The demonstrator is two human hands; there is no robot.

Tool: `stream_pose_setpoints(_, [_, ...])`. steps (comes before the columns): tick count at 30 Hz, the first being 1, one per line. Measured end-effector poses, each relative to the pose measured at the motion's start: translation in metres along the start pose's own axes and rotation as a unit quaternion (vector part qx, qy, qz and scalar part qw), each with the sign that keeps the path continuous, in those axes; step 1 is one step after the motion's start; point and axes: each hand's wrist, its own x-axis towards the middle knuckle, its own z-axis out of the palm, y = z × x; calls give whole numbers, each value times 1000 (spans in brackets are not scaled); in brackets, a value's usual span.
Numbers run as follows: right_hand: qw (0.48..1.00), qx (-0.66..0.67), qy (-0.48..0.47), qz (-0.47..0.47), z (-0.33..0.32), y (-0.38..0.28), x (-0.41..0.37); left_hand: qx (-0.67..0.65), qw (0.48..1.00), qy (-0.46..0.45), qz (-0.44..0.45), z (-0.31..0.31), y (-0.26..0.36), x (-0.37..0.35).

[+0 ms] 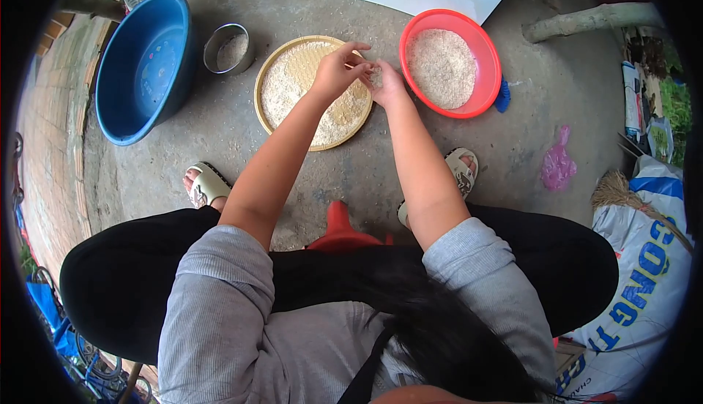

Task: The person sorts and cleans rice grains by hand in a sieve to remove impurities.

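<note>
Bare concrete floor [242, 148], outdoors. Over the woven tray's [258, 96] right rim, the right hand [388, 88] cups a few rice grains [293, 82]. The left hand [337, 71], pinched narrow, picks at them. The grains are probably light, loose and easily spilled, so a fingertip pinch suits.

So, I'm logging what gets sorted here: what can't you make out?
Head view only.
- Anything between the left hand and right hand: too small, covered by fingers.
- Lettering on the sack: cut off by the right edge.
- Contents of the metal tin: shadowed by its wall.
</note>
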Motion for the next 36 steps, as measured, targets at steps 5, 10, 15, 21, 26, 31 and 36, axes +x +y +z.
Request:
stream_pose_setpoints(5, [997,44,-59,39,-9,1,9,281,957,18,74,-19,-6,4])
stream_pose_setpoints(10, [997,28,-61,34,-9,1,13,377,921,13,91,-21,-43,-5])
stream_pose_setpoints(15, [996,51,-65,46,-11,1,15,413,894,-28,171,-4,-48,-23])
stream_pose_setpoints(21, [996,54,-55,44,-10,1,14,376,883,-112,257,-15,-61,-56])
stream_pose_setpoints(26, [996,44,-66,38,-9,1,12,379,897,-72,215,-17,-52,-44])
stream_pose_setpoints(31, [997,27,-60,28,-9,1,10,187,975,17,120,-3,-6,-19])
stream_pose_setpoints(36, [1000,7,-29,-2,-7,1,6,183,973,-42,132,4,8,-10])
